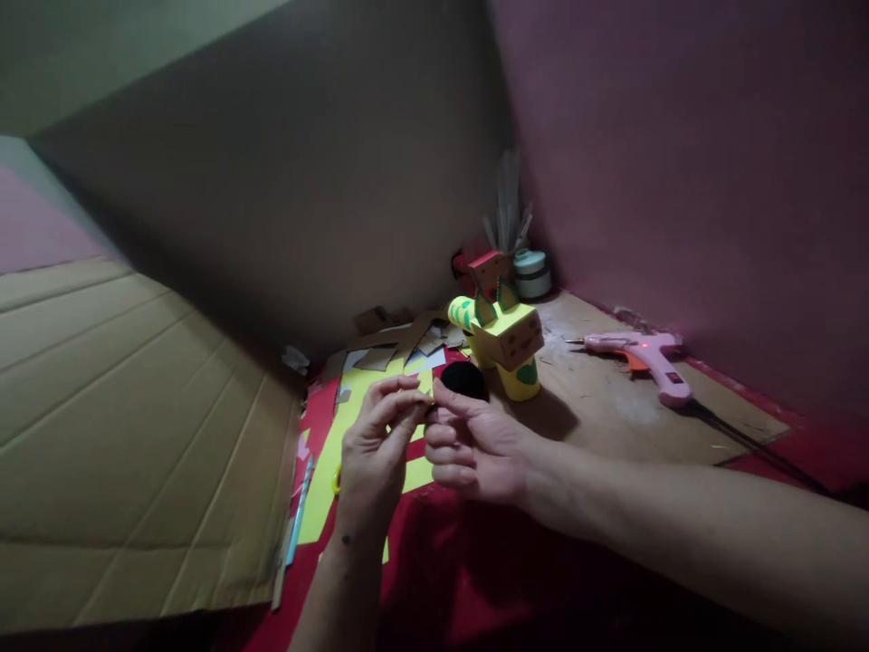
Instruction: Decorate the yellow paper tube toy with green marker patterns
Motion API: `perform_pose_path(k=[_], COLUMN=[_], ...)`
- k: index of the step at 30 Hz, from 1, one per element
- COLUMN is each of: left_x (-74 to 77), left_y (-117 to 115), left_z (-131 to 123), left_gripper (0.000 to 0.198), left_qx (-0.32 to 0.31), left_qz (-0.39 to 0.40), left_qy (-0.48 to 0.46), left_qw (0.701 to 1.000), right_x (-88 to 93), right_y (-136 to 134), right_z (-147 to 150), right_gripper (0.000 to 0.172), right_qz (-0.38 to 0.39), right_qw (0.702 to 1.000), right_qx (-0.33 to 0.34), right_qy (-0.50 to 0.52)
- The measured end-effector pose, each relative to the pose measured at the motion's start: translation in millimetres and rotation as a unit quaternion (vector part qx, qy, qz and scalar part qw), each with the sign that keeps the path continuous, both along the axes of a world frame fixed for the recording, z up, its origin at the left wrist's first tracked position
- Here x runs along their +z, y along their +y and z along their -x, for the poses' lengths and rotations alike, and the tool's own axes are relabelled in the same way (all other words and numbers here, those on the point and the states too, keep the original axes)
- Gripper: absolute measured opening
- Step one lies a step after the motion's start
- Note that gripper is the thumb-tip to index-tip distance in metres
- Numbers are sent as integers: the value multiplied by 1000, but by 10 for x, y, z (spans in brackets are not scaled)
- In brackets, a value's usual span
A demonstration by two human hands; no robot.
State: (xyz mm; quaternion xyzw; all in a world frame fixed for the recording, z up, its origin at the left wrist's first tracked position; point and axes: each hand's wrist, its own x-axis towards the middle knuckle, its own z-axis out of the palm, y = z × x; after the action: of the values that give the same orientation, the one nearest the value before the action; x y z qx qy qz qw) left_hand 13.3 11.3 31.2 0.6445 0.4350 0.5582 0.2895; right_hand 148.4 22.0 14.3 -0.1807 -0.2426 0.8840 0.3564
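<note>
My left hand [381,439] and my right hand [479,444] meet fingertip to fingertip above the red surface. Each is closed in a pinch on something tiny between the fingertips, too small to make out. Just behind my right hand lies a round black object [463,378]. Beyond it stands a yellow figure [506,328] with a brown box-shaped head, green-edged ears and a green heart on its front. Sheets of yellow paper [329,480] lie under and behind my left hand.
A pink glue gun [642,355] with an orange trigger rests on a cardboard sheet [597,417] at the right, its cable trailing right. Cardboard [136,435] rises at the left beside a blue pencil [299,512]. A light-blue jar [531,273] and a red box [485,264] stand in the back corner.
</note>
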Motion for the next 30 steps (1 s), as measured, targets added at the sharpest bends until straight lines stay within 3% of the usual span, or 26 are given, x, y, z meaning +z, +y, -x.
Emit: perform_pose_path(k=[3, 7, 12, 16, 19, 22, 24, 27, 30], left_x=[-38, -48, -43, -44, -19, 29, 65, 108, 110], left_y=[-69, -134, -41, 45, 4, -75, -104, -72, 49], left_z=[61, 83, 134, 189, 154, 72, 20, -26, -23], left_gripper=[9, 1, 17, 24, 24, 22, 20, 15, 11], left_qx=[-5, -34, -43, -28, -38, -67, -86, -95, -88], left_qz=[11, 88, 186, 188, 182, 180, 182, 177, 162], left_qy=[-39, -138, -268, -321, -319, -291, -271, -264, -284], left_qw=[999, 986, 944, 928, 929, 937, 941, 944, 941], right_x=[-21, -131, -237, -244, -180, -65, 9, 79, 107], right_y=[15, 81, 26, -199, -290, -230, -144, -25, 70], right_z=[101, 177, 53, -193, -300, -265, -196, -133, -171], right_gripper=[25, 34, 33, 17, 2, 35, 46, 24, 14], right_qz=[41, 65, 35, -50, -161, -301, -381, -446, -449], right_qw=[999, 995, 990, 976, 943, 886, 861, 842, 825], right_qx=[-35, -59, -52, -25, -123, -216, -198, -139, -144], right_qy=[-11, -53, -123, -210, -265, -279, -272, -269, -311])
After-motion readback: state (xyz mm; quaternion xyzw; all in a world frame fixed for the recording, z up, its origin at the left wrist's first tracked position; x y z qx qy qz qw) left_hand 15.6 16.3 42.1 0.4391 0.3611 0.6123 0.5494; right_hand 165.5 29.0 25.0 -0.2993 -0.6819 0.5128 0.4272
